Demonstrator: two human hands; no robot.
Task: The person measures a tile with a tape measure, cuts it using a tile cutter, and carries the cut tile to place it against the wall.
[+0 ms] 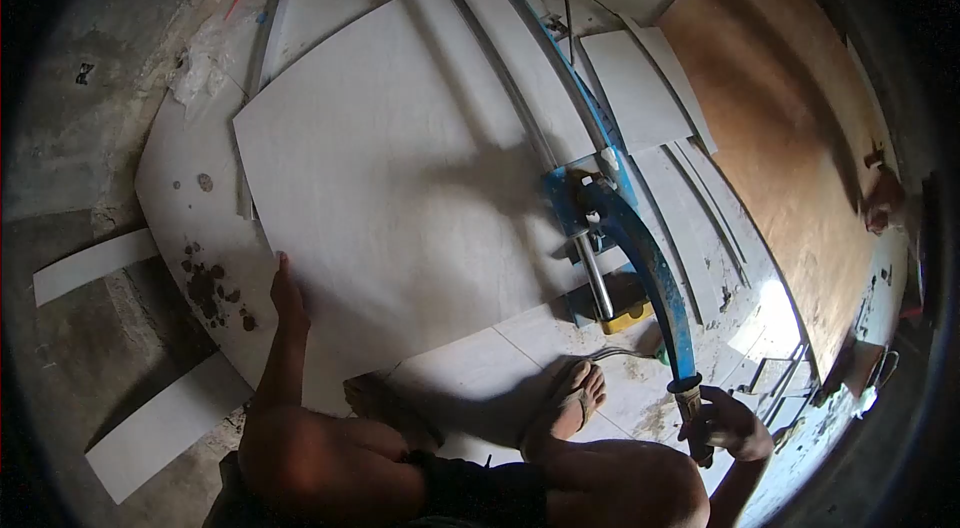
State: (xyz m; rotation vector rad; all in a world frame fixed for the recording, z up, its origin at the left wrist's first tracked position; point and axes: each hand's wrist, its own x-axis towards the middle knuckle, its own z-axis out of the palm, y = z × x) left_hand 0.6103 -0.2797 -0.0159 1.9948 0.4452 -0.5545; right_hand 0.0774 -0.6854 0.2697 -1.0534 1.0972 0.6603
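Note:
A large pale tile [350, 148] lies under the twin metal rails [500, 78] of a blue manual tile cutter. My left hand [288, 290] is at the tile's lower left edge, one digit pointing up along it; its other fingers are partly hidden. The cutter's long curved blue lever [655, 263] slants down from the sliding carriage [585, 188] toward me. At the lever's worn grip [692, 413], my right hand [735, 423] is closed around the end. A yellow end piece [627, 318] of the cutter sits near my foot.
Smaller tile pieces [640, 83] and narrow strips lie right of the cutter. A brown sheet [770, 128] stretches along the right side. Cut tile pieces [170, 418] rest at lower left, by a rough wall [80, 128]. My bare legs and sandaled feet are close below the tile.

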